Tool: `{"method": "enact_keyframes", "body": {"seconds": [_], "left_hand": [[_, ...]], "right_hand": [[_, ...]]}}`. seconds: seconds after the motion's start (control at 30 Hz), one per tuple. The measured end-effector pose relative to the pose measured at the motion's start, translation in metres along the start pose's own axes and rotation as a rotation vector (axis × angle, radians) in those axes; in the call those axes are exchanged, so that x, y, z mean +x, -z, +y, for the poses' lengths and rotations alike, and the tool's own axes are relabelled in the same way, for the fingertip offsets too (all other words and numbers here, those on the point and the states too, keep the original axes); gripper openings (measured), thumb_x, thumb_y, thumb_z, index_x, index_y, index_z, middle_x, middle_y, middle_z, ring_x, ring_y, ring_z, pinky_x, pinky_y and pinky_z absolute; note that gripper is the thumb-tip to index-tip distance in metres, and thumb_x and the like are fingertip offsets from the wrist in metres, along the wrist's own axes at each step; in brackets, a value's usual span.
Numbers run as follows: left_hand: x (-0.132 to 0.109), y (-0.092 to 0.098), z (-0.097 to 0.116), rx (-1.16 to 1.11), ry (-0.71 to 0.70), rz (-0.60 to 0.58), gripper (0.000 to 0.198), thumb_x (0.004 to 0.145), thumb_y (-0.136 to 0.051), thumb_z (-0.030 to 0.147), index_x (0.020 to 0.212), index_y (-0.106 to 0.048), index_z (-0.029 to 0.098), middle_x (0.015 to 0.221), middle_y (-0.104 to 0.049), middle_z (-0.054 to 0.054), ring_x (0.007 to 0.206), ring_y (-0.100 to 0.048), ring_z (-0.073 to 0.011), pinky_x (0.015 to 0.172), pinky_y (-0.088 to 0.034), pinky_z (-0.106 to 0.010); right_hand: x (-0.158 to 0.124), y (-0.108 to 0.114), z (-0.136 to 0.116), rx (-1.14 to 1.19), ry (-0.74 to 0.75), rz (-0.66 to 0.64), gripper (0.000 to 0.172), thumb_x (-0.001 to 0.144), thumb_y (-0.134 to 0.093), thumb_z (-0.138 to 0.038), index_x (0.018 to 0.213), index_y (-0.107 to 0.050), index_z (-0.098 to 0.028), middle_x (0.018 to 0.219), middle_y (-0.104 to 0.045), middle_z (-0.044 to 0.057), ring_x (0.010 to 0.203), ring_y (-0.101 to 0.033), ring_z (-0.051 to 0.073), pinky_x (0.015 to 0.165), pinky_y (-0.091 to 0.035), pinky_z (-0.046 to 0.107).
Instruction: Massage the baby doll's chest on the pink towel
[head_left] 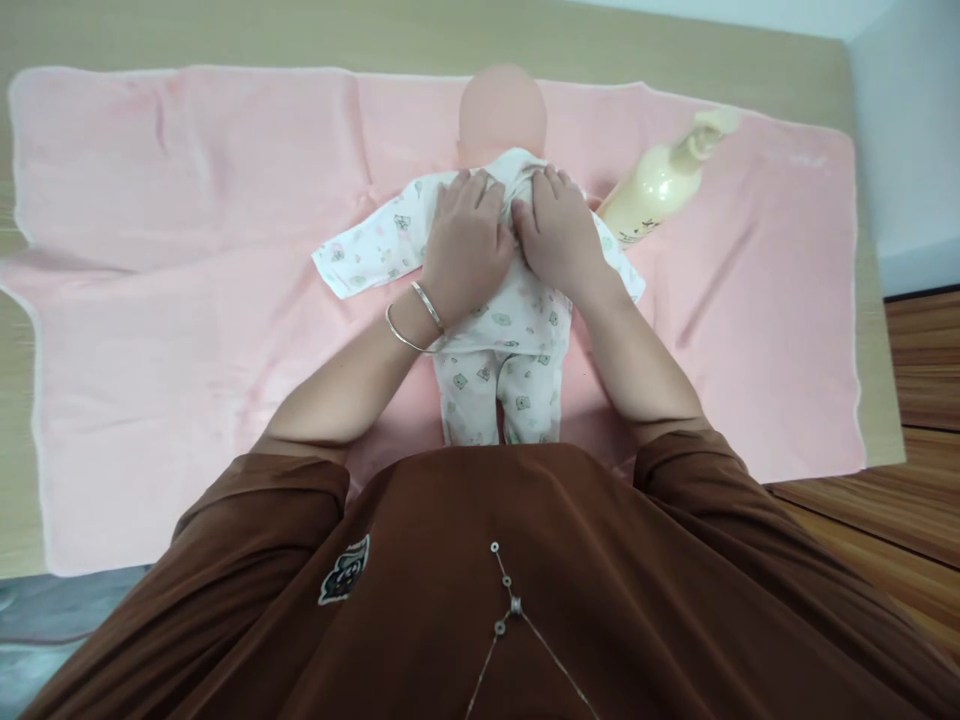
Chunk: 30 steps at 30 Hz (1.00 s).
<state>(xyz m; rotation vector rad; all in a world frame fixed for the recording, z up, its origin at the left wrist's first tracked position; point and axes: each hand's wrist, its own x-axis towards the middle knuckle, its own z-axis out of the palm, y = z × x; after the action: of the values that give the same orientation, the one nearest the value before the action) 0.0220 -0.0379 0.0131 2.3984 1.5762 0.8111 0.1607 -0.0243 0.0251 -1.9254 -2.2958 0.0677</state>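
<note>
A bald baby doll [504, 108] lies lengthwise in front of me, its head away from me. It is dressed in a white baby shirt [517, 318] with small printed figures and matching trousers [529, 395]. My left hand [469, 240] is closed on the left part of the shirt's upper body, fingers pointing to the doll's head. Close beside it, my right hand [561, 228] grips the cloth on the right, its thumb near the middle. Between the hands the cloth is bunched in folds. The fingertips are partly hidden in the fabric. One shirt sleeve [371, 245] stretches out flat to the left.
A pale yellow pump bottle [660, 190] lies tilted to the right of the doll, by the right sleeve. Beneath everything spreads a pink blanket [187, 300] with white edging, over a light wooden table [420, 42]. Brown wooden boards [926, 370] show at the right.
</note>
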Motion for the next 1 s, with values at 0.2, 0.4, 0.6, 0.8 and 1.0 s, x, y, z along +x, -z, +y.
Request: {"method": "enact_keyframes", "body": {"seconds": [0.2, 0.4, 0.6, 0.8, 1.0], "left_hand": [[0.017, -0.009, -0.031, -0.042, 0.13, -0.016, 0.02, 0.086, -0.041, 0.028, 0.104, -0.05, 0.029, 0.105, -0.055, -0.004, 0.105, -0.046, -0.0232, 0.095, -0.036, -0.043], [0.006, -0.003, -0.014, -0.016, 0.151, -0.023, 0.035, 0.089, -0.033, 0.034, 0.121, -0.043, 0.025, 0.119, -0.048, -0.007, 0.115, -0.038, -0.0261, 0.103, -0.029, -0.047], [-0.004, 0.001, 0.006, 0.056, 0.014, -0.047, 0.04, 0.086, -0.044, 0.02, 0.126, -0.041, 0.014, 0.133, -0.036, -0.009, 0.127, -0.025, -0.0286, 0.108, -0.022, -0.049], [0.011, -0.004, -0.021, -0.042, 0.09, -0.024, 0.025, 0.087, -0.044, 0.025, 0.111, -0.048, 0.025, 0.11, -0.051, -0.006, 0.109, -0.042, -0.0225, 0.099, -0.034, -0.04], [0.022, -0.023, -0.046, -0.105, 0.178, -0.013, 0.031, 0.086, -0.045, 0.05, 0.107, -0.046, 0.027, 0.107, -0.051, -0.003, 0.103, -0.04, -0.0235, 0.094, -0.031, -0.044]], "right_hand": [[-0.032, 0.012, -0.031, -0.041, 0.068, 0.055, 0.053, 0.094, -0.022, -0.034, 0.136, -0.032, -0.004, 0.14, -0.034, 0.013, 0.13, -0.027, 0.027, 0.109, -0.021, 0.041], [-0.023, 0.014, -0.021, -0.018, 0.113, 0.049, 0.041, 0.092, -0.023, -0.027, 0.125, -0.044, -0.014, 0.134, -0.044, 0.006, 0.127, -0.033, 0.019, 0.106, -0.029, 0.032], [0.003, 0.003, 0.005, 0.057, 0.097, 0.04, 0.044, 0.095, -0.016, -0.038, 0.116, -0.048, -0.018, 0.12, -0.054, 0.007, 0.113, -0.045, 0.021, 0.099, -0.035, 0.034], [-0.017, 0.008, -0.013, 0.018, 0.065, 0.059, 0.052, 0.09, -0.018, -0.041, 0.131, -0.038, -0.014, 0.132, -0.043, 0.01, 0.121, -0.036, 0.026, 0.106, -0.025, 0.04], [-0.03, 0.017, -0.027, 0.073, 0.109, 0.072, 0.047, 0.091, -0.014, -0.036, 0.116, -0.048, -0.017, 0.118, -0.054, 0.01, 0.11, -0.043, 0.027, 0.097, -0.034, 0.043]]}}
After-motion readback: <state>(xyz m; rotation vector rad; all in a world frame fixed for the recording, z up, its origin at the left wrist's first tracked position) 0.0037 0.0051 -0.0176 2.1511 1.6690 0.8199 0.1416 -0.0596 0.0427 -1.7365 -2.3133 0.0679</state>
